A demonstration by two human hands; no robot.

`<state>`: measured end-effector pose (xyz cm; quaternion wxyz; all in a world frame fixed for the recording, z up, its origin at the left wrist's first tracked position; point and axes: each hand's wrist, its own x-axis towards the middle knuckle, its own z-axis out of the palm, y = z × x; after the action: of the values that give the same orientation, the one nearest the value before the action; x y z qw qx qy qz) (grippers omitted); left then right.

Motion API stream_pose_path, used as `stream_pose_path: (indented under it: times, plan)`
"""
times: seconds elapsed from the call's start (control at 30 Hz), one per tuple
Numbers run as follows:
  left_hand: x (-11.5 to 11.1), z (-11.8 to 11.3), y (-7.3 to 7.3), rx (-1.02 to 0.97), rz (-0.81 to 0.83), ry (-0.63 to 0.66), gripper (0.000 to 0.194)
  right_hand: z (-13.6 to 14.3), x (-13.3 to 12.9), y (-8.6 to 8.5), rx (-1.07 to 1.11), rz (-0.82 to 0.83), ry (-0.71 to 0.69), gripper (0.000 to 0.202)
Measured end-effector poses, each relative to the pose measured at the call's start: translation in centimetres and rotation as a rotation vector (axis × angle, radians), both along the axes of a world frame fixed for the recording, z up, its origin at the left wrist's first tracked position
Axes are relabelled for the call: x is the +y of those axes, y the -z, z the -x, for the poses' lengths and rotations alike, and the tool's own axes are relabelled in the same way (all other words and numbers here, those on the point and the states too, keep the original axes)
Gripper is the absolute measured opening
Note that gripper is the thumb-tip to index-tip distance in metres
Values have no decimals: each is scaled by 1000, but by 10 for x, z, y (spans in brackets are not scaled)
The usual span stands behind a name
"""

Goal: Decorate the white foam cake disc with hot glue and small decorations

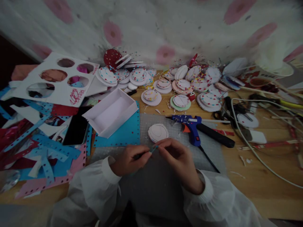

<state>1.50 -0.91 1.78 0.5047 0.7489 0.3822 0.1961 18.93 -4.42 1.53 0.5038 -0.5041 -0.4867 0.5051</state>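
The left hand and right hand are pinching a small blue piece, fingertips nearly meeting; a white disc is lying just beyond the fingers.

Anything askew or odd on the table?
The white box sits slanted, partly off the blue sheet; the glue gun lies on its side, not upright; paper strips lie heaped untidily at left.

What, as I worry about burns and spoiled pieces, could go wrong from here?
The glue gun lies near the right hand; if hot, its nozzle could burn skin. Its black cord runs toward the right sleeve and might snag. The small blue piece between that hand and the left hand could slip.
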Motion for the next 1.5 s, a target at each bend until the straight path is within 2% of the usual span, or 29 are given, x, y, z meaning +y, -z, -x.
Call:
stream_pose_path:
  times: [0.67,0.8,0.87,0.97,1.0,1.07,1.13,1.23,1.33,1.5]
  plan:
    - [-1,2,2,9,-141,60,32,2,0,2,-45,13,-23,10]
    - [-2,2,5,9,-84,22,34,1,-2,1,-92,-49,-10,7]
    - [-3,2,6,-2,1,-37,32,-5,-2,1,-188,-176,105,9]
    - [-3,2,8,-75,146,-132,26,-23,1,5,-541,-423,463,6]
    - [-3,2,9,-112,191,-162,25,-32,3,9,-700,-448,574,4]
    - [-1,2,10,-188,262,-214,26,-47,6,18,-988,-368,667,11]
    - [0,3,11,-248,310,-252,29,-58,9,29,-1215,-223,693,31]
    - [0,3,13,-295,341,-285,34,-64,11,41,-1341,-152,669,48]
    - [0,3,15,-319,353,-301,37,-61,12,46,-1395,-141,653,56]
    - [-1,2,19,-352,337,-300,37,-60,18,44,-1434,39,579,55]
